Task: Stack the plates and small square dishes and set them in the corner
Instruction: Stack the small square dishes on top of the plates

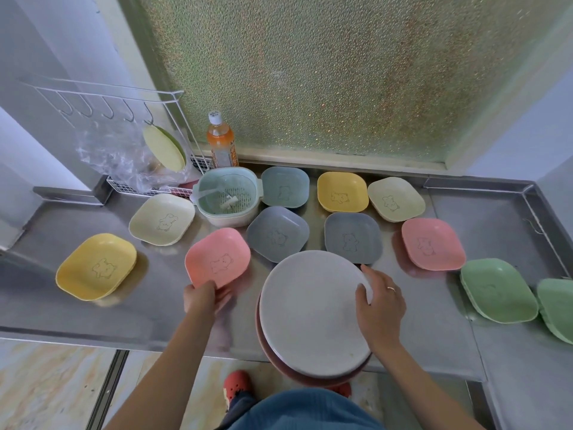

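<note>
A stack of round plates sits at the counter's front edge, a pale grey plate (310,315) on top and a pink plate (279,358) under it. My right hand (379,308) grips the grey plate's right rim. My left hand (200,297) holds the near corner of a pink square dish (218,257). Several more square dishes lie spread over the counter: yellow (96,266), cream (162,219), grey (278,234), grey (352,238), blue-grey (285,186), yellow (342,192), cream (396,199), pink (433,243) and green (498,294).
The steel counter (496,231) has a raised lip and a corner at the back right. A mint strainer basket (228,197), an orange drink bottle (221,141) and a wire rack (130,119) with a plastic bag stand at the back left. Another green dish (558,308) lies at the right edge.
</note>
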A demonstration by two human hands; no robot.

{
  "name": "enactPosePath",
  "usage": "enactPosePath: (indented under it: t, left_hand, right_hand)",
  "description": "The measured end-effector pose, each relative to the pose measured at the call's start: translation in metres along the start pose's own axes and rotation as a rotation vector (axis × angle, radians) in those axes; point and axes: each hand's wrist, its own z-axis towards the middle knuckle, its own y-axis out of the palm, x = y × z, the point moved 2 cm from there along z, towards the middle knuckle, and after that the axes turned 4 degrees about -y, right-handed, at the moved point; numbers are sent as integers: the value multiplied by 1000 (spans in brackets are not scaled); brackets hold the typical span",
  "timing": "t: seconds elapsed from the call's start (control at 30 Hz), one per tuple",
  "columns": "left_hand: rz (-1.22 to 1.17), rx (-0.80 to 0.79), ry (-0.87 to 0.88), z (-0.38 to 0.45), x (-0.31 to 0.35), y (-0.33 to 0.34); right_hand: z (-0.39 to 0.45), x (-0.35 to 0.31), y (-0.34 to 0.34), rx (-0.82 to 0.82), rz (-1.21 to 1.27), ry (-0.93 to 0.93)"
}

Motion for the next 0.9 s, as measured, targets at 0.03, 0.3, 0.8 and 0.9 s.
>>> enactPosePath:
  t: [0.03, 0.3, 0.8, 0.9]
  left_hand:
    - [-50, -4, 19, -6, 1, 1]
    - [110, -262, 272, -84, -8, 43]
    - [642, -390, 538, -103, -46, 46]
    - [825, -302, 640, -97, -49, 47]
  right_hand:
    - [-1, -5, 1, 28, 2, -7]
    - [-1, -75, 10, -79, 328, -276]
    - [19, -31, -13, -336, 306, -4]
    - [12, -32, -13, -479, 170, -69]
